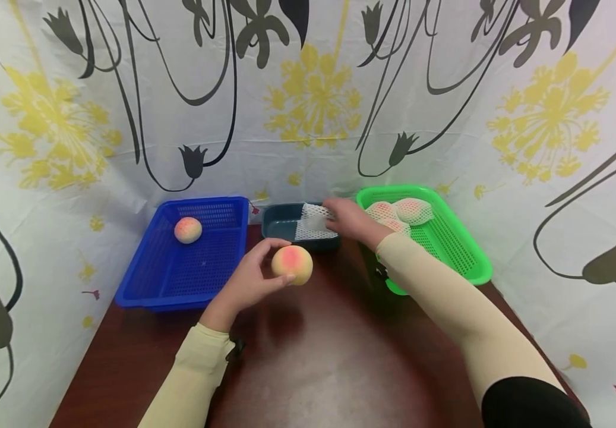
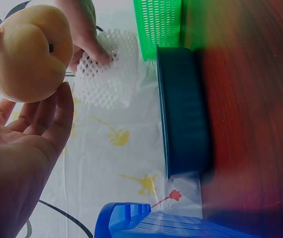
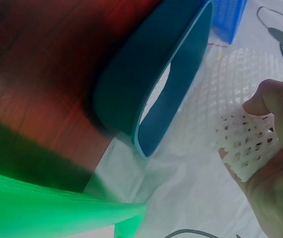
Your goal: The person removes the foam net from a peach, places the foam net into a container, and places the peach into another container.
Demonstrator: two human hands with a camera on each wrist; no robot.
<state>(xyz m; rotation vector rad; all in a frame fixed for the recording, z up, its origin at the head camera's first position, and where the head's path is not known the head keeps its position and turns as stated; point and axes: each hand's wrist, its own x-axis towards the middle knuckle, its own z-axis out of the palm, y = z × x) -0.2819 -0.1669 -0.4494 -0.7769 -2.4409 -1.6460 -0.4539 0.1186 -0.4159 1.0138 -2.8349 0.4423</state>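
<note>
My left hand (image 1: 247,276) holds a yellow peach with a pink blush (image 1: 292,265) between thumb and fingers, above the table in front of the teal tray. In the left wrist view the peach (image 2: 31,53) shows its creased, dimpled end. My right hand (image 1: 351,220) pinches a white foam net sleeve (image 1: 313,221) by one end, over the teal tray (image 1: 280,224). In the right wrist view the thumb presses on the foam net (image 3: 246,134), which hangs flat with no fruit inside. Part of another white net shows within the tray.
At the left a blue basket (image 1: 201,261) holds one bare peach (image 1: 188,230). A green basket (image 1: 447,238) at the right contains several peaches in white nets (image 1: 413,211). All stand on a dark red-brown table (image 1: 334,356) against a patterned cloth wall (image 1: 308,166).
</note>
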